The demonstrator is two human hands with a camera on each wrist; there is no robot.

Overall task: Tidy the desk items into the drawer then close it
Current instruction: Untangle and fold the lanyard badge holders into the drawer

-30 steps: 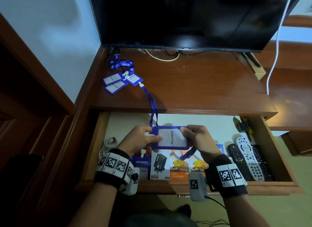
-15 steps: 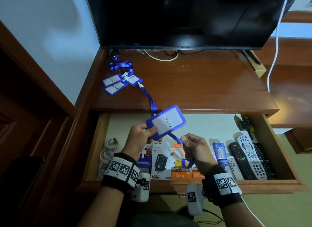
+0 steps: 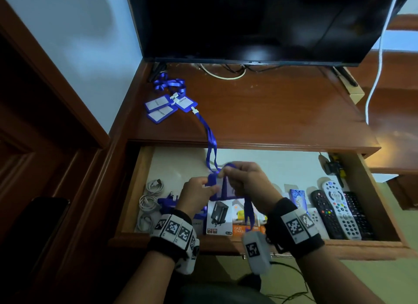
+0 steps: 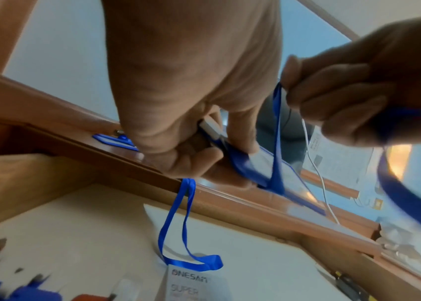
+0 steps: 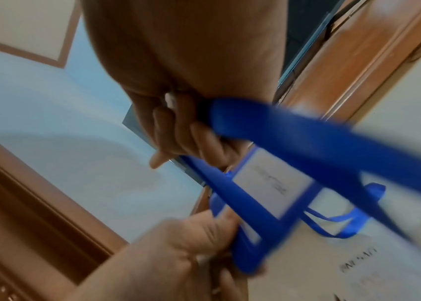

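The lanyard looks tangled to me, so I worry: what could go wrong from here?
1. The blue lanyard trails from the badge holder the left hand grips up to the three badges on the desk; the right hand pulling it might drag those off.
2. Strap left over the drawer edge could catch on closing.

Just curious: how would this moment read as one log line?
left hand: holds blue plastic badge holder | right hand: winds blue ribbon lanyard | wooden drawer: open

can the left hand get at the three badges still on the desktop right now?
Probably not yet: the left hand grips a badge holder over the open drawer. The desktop badges lie unobstructed, so reach looks free once it lets go.
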